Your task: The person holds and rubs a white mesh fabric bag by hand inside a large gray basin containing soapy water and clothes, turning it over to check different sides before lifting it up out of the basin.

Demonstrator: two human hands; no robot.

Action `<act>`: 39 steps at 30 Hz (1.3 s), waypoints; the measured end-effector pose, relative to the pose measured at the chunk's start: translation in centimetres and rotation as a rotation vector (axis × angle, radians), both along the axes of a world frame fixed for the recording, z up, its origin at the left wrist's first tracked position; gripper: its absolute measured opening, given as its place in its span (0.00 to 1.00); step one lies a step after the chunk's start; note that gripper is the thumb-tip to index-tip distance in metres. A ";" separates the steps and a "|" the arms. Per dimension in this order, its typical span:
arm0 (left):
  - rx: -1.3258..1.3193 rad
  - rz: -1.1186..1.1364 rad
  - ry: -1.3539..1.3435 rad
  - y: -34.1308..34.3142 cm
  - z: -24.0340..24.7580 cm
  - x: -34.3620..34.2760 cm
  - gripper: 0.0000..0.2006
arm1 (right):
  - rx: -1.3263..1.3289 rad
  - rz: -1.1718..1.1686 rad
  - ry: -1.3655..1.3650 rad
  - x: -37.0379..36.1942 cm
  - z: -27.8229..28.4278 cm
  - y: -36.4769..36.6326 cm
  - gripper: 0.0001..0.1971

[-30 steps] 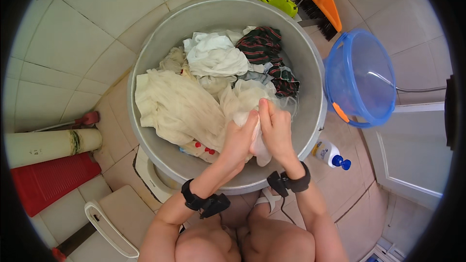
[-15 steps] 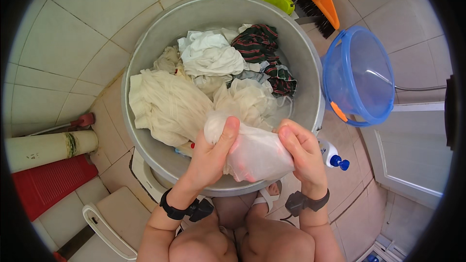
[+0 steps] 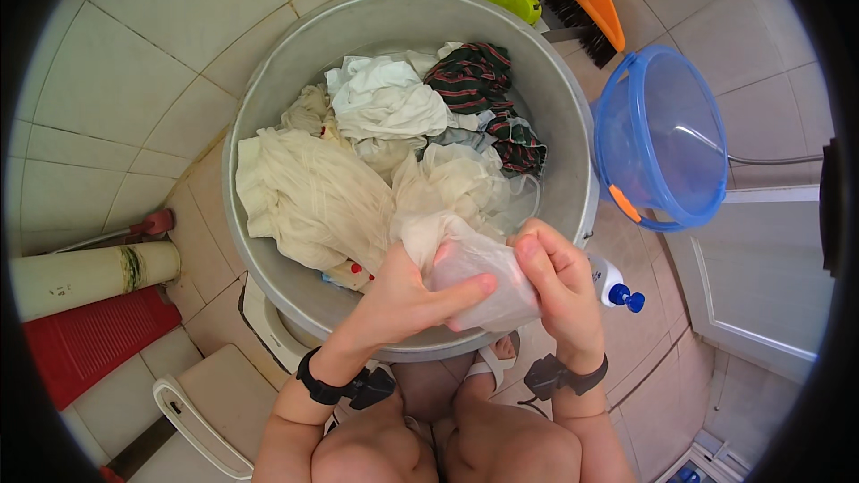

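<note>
Both hands clenched on one pale wet cloth (image 3: 474, 277) at lower centre, over the basin (image 3: 268, 107) rim: left hand (image 3: 403, 300), right hand (image 3: 559, 291). Best rubbed fold against fold, kept above the water.

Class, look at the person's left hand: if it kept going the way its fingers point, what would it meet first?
Probably the right hand: the left hand points right across the sheer wet cloth both grip.

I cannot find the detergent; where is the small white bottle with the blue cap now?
In the head view, the white bottle lies on the tiled floor at the person's right, just beside the right hand, between the metal basin and the blue bucket.
</note>
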State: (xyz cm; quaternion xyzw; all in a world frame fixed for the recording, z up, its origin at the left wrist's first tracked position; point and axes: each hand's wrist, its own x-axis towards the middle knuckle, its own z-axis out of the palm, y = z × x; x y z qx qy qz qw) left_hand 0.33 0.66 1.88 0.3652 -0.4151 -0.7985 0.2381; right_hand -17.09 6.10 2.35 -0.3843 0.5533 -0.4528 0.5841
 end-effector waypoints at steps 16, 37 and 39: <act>0.075 0.172 0.029 0.7 -2.6 -0.9 0.06 | -0.047 -0.105 0.356 -1.2 -0.9 -0.6 0.10; 0.474 0.414 0.007 1.0 -8.2 -2.5 0.14 | -0.284 -0.122 1.000 5.6 -7.1 -1.8 0.13; 0.468 0.457 -0.011 1.2 -8.5 -3.0 0.14 | -0.480 -0.152 0.958 6.9 -7.3 -0.9 0.13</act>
